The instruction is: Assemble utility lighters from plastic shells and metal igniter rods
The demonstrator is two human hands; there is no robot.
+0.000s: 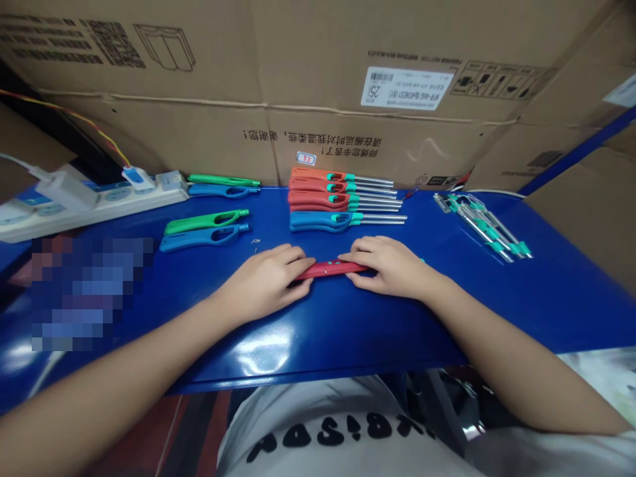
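Observation:
A red lighter handle (328, 268) lies flat on the blue table (348, 331) between both hands. My left hand (268, 281) is closed on its left end, fingers curled over it. My right hand (390, 266) presses its right end, fingers folded down; a bit of teal shows past that hand. Behind them lies a row of finished long-nosed lighters (342, 199), red ones and one blue, with teal collars and metal tubes pointing right.
Green and blue handle shells (206, 230) lie left of centre, with another pair (223, 185) behind. Metal tubes with teal collars (484, 225) lie at the right. A white power strip (94, 199) sits at back left. Cardboard boxes (318, 86) wall the back.

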